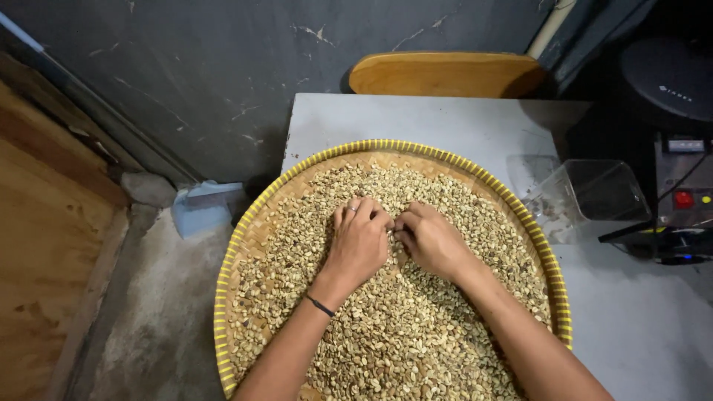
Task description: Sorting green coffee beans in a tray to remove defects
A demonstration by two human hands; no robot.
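A wide round woven tray with a yellow rim [520, 212] lies on a grey table and is covered with pale green-beige beans [401, 334]. My left hand [360, 241] rests palm down on the beans near the tray's middle, a ring on one finger and a thin dark band at the wrist. My right hand [431, 239] sits just beside it, fingers curled and pinching among the beans. The fingertips of both hands nearly meet. Whether either hand has a bean pinched is hidden.
A clear plastic container [587, 194] stands on the grey table [639, 319] right of the tray. Dark equipment with a red button [683, 199] sits at the right edge. A wooden seat [445, 74] is behind the table; a pale blue dustpan [202, 208] lies on the floor, left.
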